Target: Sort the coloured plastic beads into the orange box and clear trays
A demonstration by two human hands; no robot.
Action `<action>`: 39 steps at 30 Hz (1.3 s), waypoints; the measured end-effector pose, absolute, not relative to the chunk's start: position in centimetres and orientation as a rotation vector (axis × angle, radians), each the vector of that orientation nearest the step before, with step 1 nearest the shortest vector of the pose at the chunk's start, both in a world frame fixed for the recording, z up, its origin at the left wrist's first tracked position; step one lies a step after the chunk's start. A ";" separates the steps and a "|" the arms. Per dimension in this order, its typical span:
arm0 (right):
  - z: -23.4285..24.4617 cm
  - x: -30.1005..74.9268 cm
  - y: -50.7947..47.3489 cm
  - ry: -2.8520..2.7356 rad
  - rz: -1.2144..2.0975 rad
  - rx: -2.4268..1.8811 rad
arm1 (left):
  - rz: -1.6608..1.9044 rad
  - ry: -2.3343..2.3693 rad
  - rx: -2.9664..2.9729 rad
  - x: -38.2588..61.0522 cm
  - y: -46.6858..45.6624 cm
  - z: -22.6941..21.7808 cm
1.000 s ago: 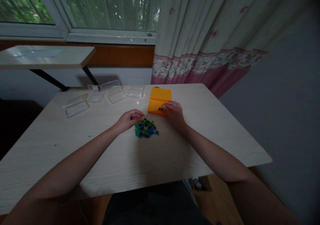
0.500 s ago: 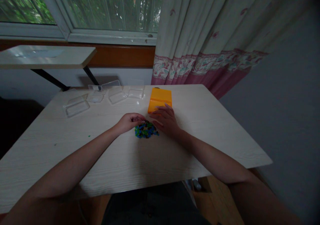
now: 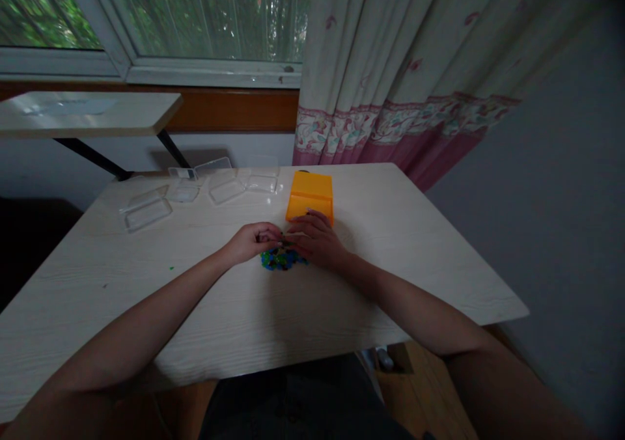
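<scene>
A small pile of blue, green and dark pieces (image 3: 277,261) lies on the table, partly covered by my hands. Over its far left side, my left hand (image 3: 254,239) is closed in a pinch, thumb against fingers. My right hand (image 3: 319,241) reaches in from the right with its fingertips at those of my left hand. Its thumb and forefinger come together there, while the other fingers stretch loosely. Something small and dark shows between the two hands, too small to name. Just beyond my right hand lies an orange open case (image 3: 311,196), its near edge partly behind the fingers.
Several clear plastic boxes with raised lids, one a wide clear box (image 3: 227,189), stand along the back left of the table (image 3: 234,323). A tiny green piece (image 3: 171,268) lies off to the left. A raised shelf (image 3: 141,118) overhangs the back left corner; a curtain (image 3: 361,69) hangs behind.
My right hand has moved left and its fingertips now meet those of my left hand over the pile. The whole view has shifted slightly.
</scene>
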State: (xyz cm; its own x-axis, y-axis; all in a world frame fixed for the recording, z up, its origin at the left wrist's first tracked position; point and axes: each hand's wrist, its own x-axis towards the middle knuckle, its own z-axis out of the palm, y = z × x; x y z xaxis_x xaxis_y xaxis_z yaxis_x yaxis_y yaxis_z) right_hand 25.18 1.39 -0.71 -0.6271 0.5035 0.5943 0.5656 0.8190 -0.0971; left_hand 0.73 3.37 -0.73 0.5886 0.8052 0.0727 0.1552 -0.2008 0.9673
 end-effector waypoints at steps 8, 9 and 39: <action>-1.0 25.2 1.7 -2.341 -0.283 -0.665 | 0.681 0.789 1.676 0.8 3.2 -0.8; -1.0 25.2 1.7 -2.337 -0.285 -0.650 | 0.682 0.783 1.669 0.8 3.2 -0.9; -0.6 25.7 2.3 -2.103 -0.134 -1.035 | 0.801 0.871 2.213 0.2 3.5 0.3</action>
State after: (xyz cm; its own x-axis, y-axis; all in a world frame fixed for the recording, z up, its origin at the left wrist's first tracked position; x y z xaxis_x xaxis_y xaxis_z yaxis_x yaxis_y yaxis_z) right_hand 25.70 2.32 -0.65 -0.3707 0.6310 0.6815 0.7122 0.6641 -0.2275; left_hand 0.25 3.53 0.28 0.5985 0.7414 0.3036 0.3644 -0.5894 0.7210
